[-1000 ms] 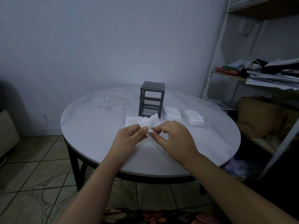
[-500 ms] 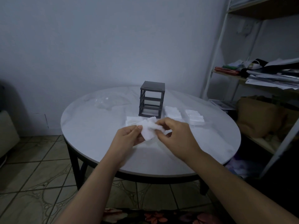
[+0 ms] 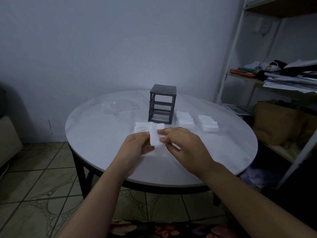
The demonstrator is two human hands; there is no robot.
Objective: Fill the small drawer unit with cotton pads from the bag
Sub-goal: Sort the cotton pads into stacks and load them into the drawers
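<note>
White cotton pads [image 3: 155,135], a small stack of square ones, sit between both hands above the near half of the round surface [image 3: 96,143]. The left hand [image 3: 137,143] has its grip closed on the stack's left edge, thumb on top and fingers curled beneath. The right hand [image 3: 185,145] pinches the right edge with thumb and forefinger, its other fingers curled under. The stack is tilted, its upper end leaning toward the far edge.

The dark grey drawer unit [image 3: 162,103] stands upright toward the far edge, about midway across. It shows as an open frame with three bays, and I see nothing inside them. Just in front of its left foot lies another white pile [image 3: 141,127], partly hidden behind the held pads. To the right of the unit two more pad stacks lie side by side, the nearer stack [image 3: 185,118] just beside the frame and the outer stack [image 3: 208,123] closer to the right edge. A crumpled clear plastic bag [image 3: 111,107] lies near the far-left edge, well apart from the unit.

Past the right edge a white metal shelf rack [image 3: 240,48] holds loose papers [image 3: 291,81] and a brown bag [image 3: 277,121]. Any print there is too dim and small to read.
</note>
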